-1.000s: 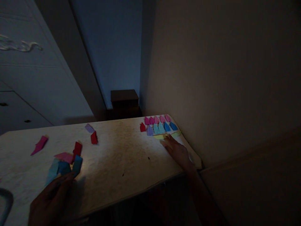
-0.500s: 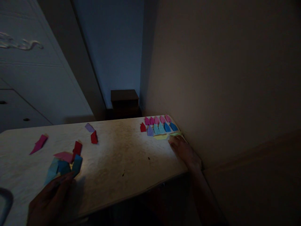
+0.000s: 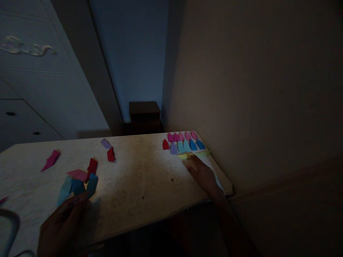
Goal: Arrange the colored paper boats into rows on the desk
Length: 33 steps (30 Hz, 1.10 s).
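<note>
Low on the left, my left hand [image 3: 63,223] is closed in a pinch at the near edge of a loose pile of folded papers. A blue folded paper [image 3: 92,184], another blue folded paper [image 3: 77,187], a pale blue one [image 3: 65,190] and a pink one [image 3: 78,175] lie around its fingertips. What it pinches is hidden. My right hand [image 3: 202,175] reaches to the table's right end, fingers stretched out and fingertips touching a yellow folded paper [image 3: 184,156]. A second yellow-green paper [image 3: 203,153] lies just right of it. Beyond them sit rows of folded papers, including a purple one [image 3: 174,148].
Red folded papers [image 3: 110,154], a purple paper [image 3: 106,143] and a magenta paper [image 3: 50,160] are scattered on the left of the table [image 3: 134,178]. A wall [image 3: 254,107] borders the right end. A curved grey object [image 3: 13,225] is at the lower left.
My right hand has shifted left, from the right yellow paper to the left one. My left hand stays by the pile. The whole view has shifted slightly.
</note>
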Each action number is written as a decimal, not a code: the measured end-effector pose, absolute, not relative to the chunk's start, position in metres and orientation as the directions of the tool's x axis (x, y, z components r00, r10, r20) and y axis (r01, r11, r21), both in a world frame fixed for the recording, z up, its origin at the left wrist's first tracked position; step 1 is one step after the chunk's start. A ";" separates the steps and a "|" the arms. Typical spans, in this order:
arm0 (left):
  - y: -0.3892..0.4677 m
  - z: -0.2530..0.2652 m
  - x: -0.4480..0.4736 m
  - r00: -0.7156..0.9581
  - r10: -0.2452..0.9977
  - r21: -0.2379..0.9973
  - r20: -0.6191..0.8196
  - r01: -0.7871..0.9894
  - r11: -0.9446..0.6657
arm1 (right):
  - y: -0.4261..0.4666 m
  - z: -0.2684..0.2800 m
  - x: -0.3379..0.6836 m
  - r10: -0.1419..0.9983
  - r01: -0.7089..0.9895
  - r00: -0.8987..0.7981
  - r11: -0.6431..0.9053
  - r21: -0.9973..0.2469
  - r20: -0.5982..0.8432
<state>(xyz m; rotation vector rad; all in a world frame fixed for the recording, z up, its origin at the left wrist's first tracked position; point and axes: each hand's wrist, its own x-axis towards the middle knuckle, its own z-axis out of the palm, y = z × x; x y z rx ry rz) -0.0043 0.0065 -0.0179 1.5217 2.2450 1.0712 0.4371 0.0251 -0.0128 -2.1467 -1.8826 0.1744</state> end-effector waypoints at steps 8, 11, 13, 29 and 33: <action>0.005 -0.012 0.000 -0.484 0.875 0.775 -0.006 0.551 0.310 | 0.033 -0.006 0.413 0.991 0.975 0.137 -0.136 -0.178 -0.008; 0.004 -0.010 0.002 -0.481 0.877 0.779 -0.009 0.547 0.308 | 0.033 -0.006 0.414 0.989 0.977 0.148 -0.148 -0.153 -0.014; 0.003 -0.011 0.002 -0.473 0.881 0.789 -0.004 0.540 0.294 | 0.032 -0.007 0.416 0.988 0.977 0.154 -0.152 -0.150 0.005; 0.006 -0.019 0.000 -0.488 0.872 0.809 -0.027 0.502 0.306 | 0.019 -0.002 0.408 0.979 0.960 0.205 -0.200 -0.194 0.008; 0.007 -0.020 -0.002 -0.487 0.873 0.816 0.016 0.511 0.270 | 0.012 -0.013 0.398 0.976 0.948 0.158 -0.106 -0.302 0.153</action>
